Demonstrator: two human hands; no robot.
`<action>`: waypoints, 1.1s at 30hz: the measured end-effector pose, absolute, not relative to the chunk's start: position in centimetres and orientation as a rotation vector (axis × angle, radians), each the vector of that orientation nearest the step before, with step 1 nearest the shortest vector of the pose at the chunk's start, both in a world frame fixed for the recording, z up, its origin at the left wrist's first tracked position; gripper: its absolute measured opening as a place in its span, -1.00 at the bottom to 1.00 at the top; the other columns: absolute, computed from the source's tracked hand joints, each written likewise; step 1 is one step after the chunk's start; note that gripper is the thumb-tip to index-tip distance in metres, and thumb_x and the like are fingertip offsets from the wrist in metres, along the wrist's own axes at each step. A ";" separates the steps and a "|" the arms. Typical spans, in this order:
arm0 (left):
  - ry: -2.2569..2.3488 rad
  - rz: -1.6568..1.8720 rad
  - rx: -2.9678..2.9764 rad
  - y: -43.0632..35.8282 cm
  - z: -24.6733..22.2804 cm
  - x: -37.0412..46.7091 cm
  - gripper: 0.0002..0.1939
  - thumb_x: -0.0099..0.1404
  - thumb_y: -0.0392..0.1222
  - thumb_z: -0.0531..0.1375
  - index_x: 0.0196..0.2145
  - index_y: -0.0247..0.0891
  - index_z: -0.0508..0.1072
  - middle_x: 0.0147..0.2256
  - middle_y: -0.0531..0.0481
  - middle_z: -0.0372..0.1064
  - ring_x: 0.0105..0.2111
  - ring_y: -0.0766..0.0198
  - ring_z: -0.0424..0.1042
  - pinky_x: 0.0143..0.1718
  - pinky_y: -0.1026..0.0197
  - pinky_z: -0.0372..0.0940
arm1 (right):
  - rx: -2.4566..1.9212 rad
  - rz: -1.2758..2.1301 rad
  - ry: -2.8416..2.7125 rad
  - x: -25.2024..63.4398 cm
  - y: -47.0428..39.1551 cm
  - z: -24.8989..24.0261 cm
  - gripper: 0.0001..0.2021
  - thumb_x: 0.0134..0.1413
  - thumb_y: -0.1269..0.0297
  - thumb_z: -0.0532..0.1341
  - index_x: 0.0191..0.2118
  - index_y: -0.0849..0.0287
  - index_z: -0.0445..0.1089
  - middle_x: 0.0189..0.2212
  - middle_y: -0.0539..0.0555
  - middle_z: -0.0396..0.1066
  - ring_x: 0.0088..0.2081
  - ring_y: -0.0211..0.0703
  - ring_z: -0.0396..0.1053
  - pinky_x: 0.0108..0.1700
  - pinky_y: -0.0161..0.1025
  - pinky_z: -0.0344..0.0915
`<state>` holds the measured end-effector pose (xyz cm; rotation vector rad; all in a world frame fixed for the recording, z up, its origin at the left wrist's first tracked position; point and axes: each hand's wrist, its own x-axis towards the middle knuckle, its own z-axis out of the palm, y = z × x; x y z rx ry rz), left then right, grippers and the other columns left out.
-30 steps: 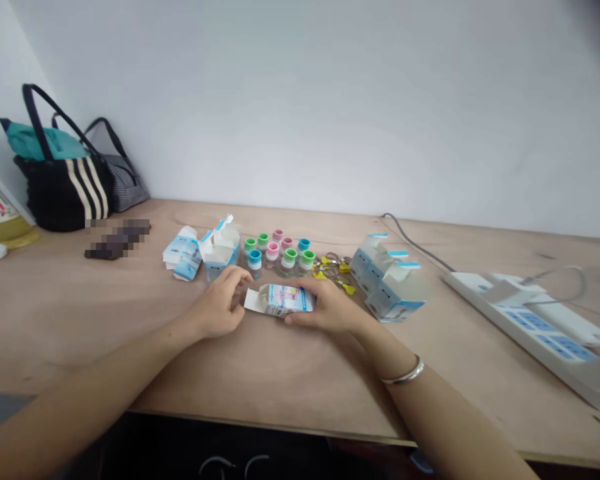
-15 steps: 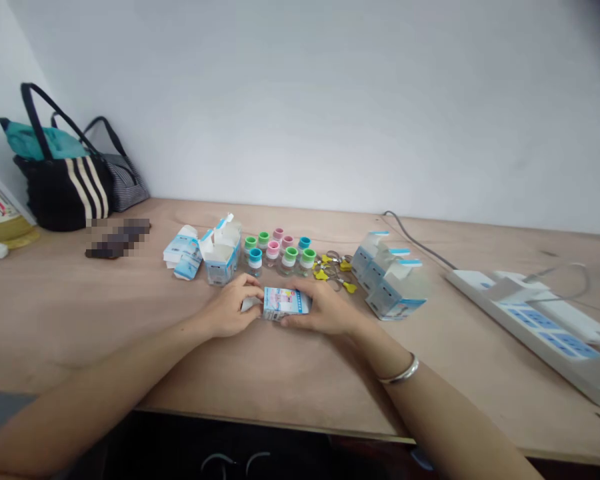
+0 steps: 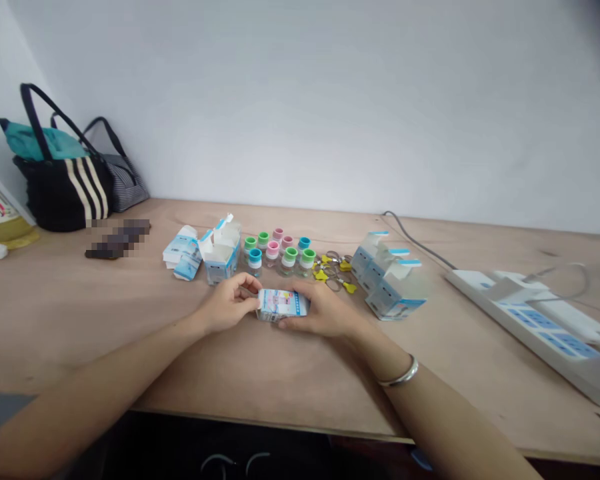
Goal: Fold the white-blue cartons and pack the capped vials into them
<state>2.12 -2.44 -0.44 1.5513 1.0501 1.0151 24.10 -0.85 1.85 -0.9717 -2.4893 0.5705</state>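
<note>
A small light-blue and white printed cardboard box (image 3: 281, 303) lies on its side between my hands near the middle of the table. My right hand (image 3: 325, 309) grips its right end, thumb along the near side and fingers along the far side. My left hand (image 3: 233, 303) is at the left end, fingers curled and thumb and fingertips pressed against the box's end edge. Behind the box stand several small clear jars with blue, green and pink rims (image 3: 290, 260). Right of the jars lie several metal rings with yellow tags (image 3: 334, 272).
Opened blue-white boxes stand at left (image 3: 221, 257) and at right (image 3: 393, 283). Flat folded cartons (image 3: 184, 252) lie farther left. A white power strip (image 3: 540, 327) with a grey cable (image 3: 420, 243) is at right. Black bags (image 3: 70, 190) and a dark blurred-out object (image 3: 119, 240) are at back left.
The white flap that stuck out at the box's left end is now folded in. My left hand has closed up against that end, and the box has shifted slightly left.
</note>
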 end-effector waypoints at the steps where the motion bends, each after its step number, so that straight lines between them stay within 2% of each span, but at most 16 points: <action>1: 1.053 1.016 1.543 -2.4 -0.5 2.1 -0.81 0.01 -0.36 0.18 -0.35 -0.27 0.33 -0.42 0.08 0.35 -0.45 0.37 0.39 -0.40 0.28 0.36 | -0.965 0.570 -2.484 24.1 -0.9 1.8 -0.59 -0.13 0.05 0.30 -0.17 0.19 0.40 -0.33 0.08 0.43 -0.35 -0.14 0.33 -0.33 -0.27 0.18; 11: 1.089 1.029 1.454 -2.3 -0.5 2.1 -0.78 -0.03 -0.35 0.20 -0.34 -0.30 0.33 -0.41 0.09 0.32 -0.49 0.41 0.36 -0.42 0.30 0.35 | -0.990 0.520 -2.504 24.1 -0.9 1.9 -0.57 -0.13 0.06 0.31 -0.14 0.21 0.40 -0.31 0.10 0.44 -0.33 -0.14 0.34 -0.32 -0.28 0.20; 17: 0.980 0.983 1.479 -2.7 -0.3 2.2 -0.78 0.06 -0.24 0.22 -0.29 -0.28 0.34 -0.36 0.06 0.34 -0.44 0.38 0.39 -0.34 0.25 0.36 | -0.925 0.536 -2.479 24.1 -1.2 2.2 -0.55 -0.13 0.09 0.31 -0.09 0.19 0.40 -0.28 0.10 0.46 -0.29 -0.12 0.37 -0.27 -0.25 0.22; 19: 0.955 0.974 1.543 -2.8 -0.5 2.1 -0.71 0.05 -0.21 0.26 -0.24 -0.28 0.35 -0.32 0.03 0.34 -0.40 0.37 0.39 -0.32 0.25 0.36 | -0.908 0.542 -2.468 24.1 -1.2 2.3 -0.55 -0.12 0.11 0.31 -0.07 0.17 0.40 -0.27 0.10 0.46 -0.28 -0.12 0.38 -0.25 -0.25 0.23; 24: 0.973 0.940 1.734 -2.8 -0.8 1.7 -0.40 -0.12 -0.18 0.39 -0.09 -0.26 0.32 -0.27 -0.01 0.30 -0.37 0.34 0.37 -0.34 0.24 0.38 | -0.892 0.498 -2.479 23.8 -1.6 2.2 -0.54 -0.13 0.14 0.32 -0.05 0.16 0.39 -0.22 0.13 0.45 -0.22 -0.07 0.39 -0.19 -0.21 0.25; 29: 1.004 0.860 1.860 -2.6 -0.6 1.3 -0.53 -0.07 -0.24 0.34 -0.16 -0.25 0.35 -0.33 0.03 0.32 -0.39 0.33 0.38 -0.37 0.25 0.38 | -0.880 0.399 -2.296 23.5 -1.8 1.9 -0.39 -0.19 0.10 0.35 0.03 0.15 0.25 -0.14 0.17 0.38 -0.14 0.00 0.36 -0.10 -0.11 0.27; 33: 1.057 0.902 1.705 -2.2 -1.0 1.1 -0.49 -0.02 -0.24 0.32 -0.11 -0.24 0.26 -0.35 0.04 0.36 -0.36 0.30 0.41 -0.33 0.22 0.37 | -0.868 0.479 -2.101 24.0 -1.3 1.6 -0.21 -0.22 0.09 0.38 0.15 0.18 0.07 -0.05 0.22 0.28 -0.12 -0.02 0.33 -0.12 -0.12 0.31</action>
